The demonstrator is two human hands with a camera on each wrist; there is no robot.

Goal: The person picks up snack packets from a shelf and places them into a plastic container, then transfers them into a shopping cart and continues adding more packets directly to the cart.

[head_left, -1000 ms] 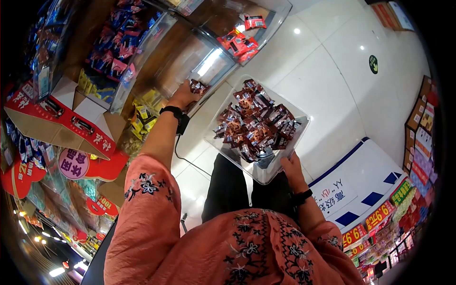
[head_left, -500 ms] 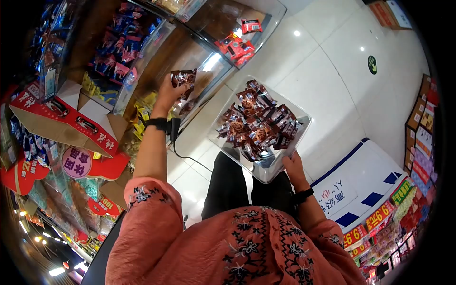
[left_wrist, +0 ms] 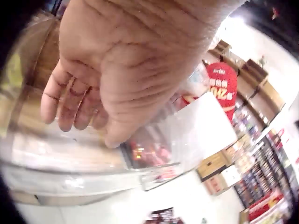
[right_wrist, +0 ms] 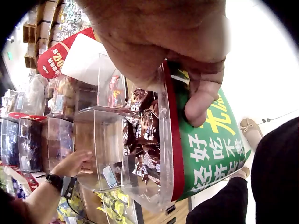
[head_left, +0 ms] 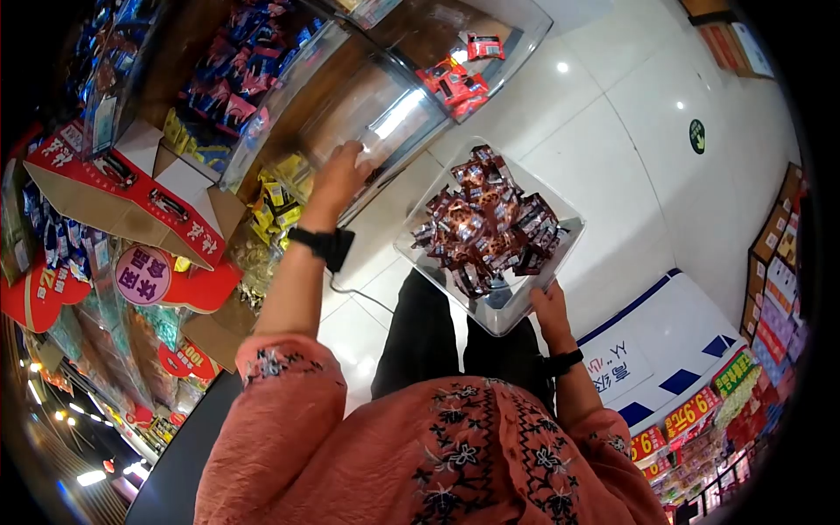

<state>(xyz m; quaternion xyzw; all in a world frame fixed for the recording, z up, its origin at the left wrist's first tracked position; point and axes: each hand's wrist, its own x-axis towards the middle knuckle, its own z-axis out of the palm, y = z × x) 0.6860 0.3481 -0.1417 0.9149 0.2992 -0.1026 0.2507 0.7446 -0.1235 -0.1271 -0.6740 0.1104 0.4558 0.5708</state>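
Observation:
My left hand (head_left: pixel 337 184) is over a clear-walled shelf bin (head_left: pixel 407 157), its fingers loosely extended with nothing between them. In the left wrist view, the left hand's fingers (left_wrist: pixel 65 109) hang above the bin's clear plastic. Something dark brown (head_left: pixel 374 175) shows low at the bin's front wall, just past the fingertips. My right hand (head_left: pixel 549 311) grips the near edge of a clear plastic tub (head_left: pixel 573 229) heaped with brown snack packets (head_left: pixel 486 219). From the right wrist, its fingers lie outside on the tub's green label (right_wrist: pixel 198 149); the thumb is mostly hidden.
Neighbouring bins hold red packets (head_left: pixel 457 85), yellow packets (head_left: pixel 276 206) and blue and pink packets (head_left: pixel 236 79). A red-edged cardboard box (head_left: pixel 122 201) juts out at the left. A black cable (head_left: pixel 363 293) hangs from the left wristband. A white-and-blue display (head_left: pixel 656 346) stands to the right.
My left hand held up a brown packet over the bin half a second ago; now it has let go, with the fingers loosened. My right hand keeps its grip on the tub.

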